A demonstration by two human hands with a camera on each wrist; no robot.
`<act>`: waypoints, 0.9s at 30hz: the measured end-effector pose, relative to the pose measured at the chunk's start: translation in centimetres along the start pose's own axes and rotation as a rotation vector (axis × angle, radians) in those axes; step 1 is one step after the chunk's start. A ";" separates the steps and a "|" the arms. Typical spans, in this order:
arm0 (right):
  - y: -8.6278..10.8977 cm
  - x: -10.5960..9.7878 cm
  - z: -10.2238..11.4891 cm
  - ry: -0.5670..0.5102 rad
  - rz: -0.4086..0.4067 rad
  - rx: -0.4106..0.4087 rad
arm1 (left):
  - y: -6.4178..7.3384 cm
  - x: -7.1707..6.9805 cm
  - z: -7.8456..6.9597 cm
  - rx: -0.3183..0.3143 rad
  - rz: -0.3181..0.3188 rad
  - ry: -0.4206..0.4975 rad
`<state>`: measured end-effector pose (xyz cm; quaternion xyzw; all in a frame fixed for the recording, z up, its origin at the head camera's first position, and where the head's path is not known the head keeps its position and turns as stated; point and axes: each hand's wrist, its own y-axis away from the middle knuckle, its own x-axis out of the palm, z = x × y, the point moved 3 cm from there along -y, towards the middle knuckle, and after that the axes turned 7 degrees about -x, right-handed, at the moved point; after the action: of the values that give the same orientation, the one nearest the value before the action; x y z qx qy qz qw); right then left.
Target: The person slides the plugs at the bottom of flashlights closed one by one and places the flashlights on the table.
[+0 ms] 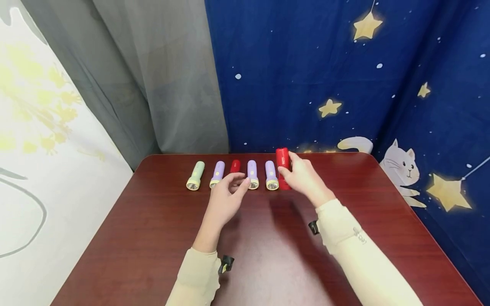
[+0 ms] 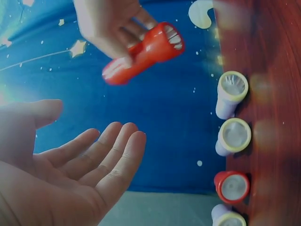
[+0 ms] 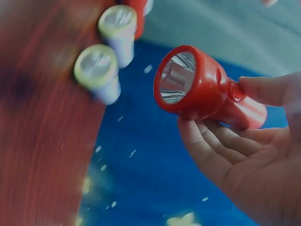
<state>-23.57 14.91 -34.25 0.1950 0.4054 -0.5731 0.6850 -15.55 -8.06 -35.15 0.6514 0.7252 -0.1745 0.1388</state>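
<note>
My right hand grips a red flashlight, its thumb at the switch and its fingers under the body. In the right wrist view the lens end faces the table side. The flashlight is raised at the right end of a row. My left hand holds nothing; its fingers are loosely extended. In the head view it hovers before the row, partly covering another red flashlight. Beside that one lie purple flashlights with yellow rims, one to its left and two to its right, the nearer one close to my left fingertips.
A green flashlight lies at the row's left end. The row runs along the far part of the dark red wooden table. Behind the table hang a grey curtain and a blue star-patterned curtain.
</note>
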 end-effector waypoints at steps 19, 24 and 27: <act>-8.2 3.6 -9.1 0.089 0.296 0.329 | -0.8 -0.5 1.5 -0.045 -0.013 -0.036; -8.7 4.4 -9.5 0.080 0.311 0.366 | -0.8 -0.7 1.6 -0.050 -0.008 -0.034; -8.8 4.7 -9.7 0.111 0.311 0.374 | -0.8 -0.8 1.7 -0.051 -0.007 -0.029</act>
<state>-35.03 16.71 -41.90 0.4095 0.2945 -0.5142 0.6937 -16.27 -9.54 -36.27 0.6425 0.7296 -0.1658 0.1656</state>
